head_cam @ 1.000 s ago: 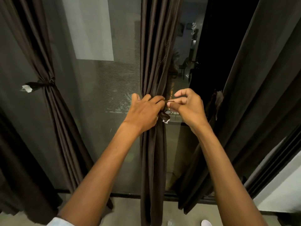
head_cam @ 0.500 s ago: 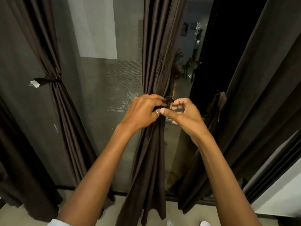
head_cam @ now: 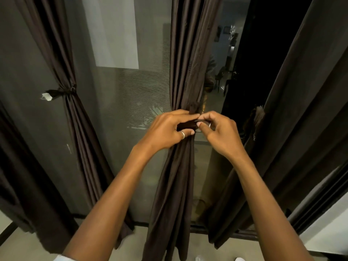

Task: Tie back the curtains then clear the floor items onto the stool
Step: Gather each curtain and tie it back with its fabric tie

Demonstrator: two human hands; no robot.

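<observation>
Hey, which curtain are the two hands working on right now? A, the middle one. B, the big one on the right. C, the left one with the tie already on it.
A: the left hand and right hand both pinch the tie band wrapped round the middle curtain.

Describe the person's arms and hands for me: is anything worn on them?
The left forearm and right forearm are bare: no gloves, watch or bracelet in view. The left hand wears a plain silver ring on one finger; I cannot tell any on the right hand. A bit of light sleeve shows at the left arm's bottom edge.
</observation>
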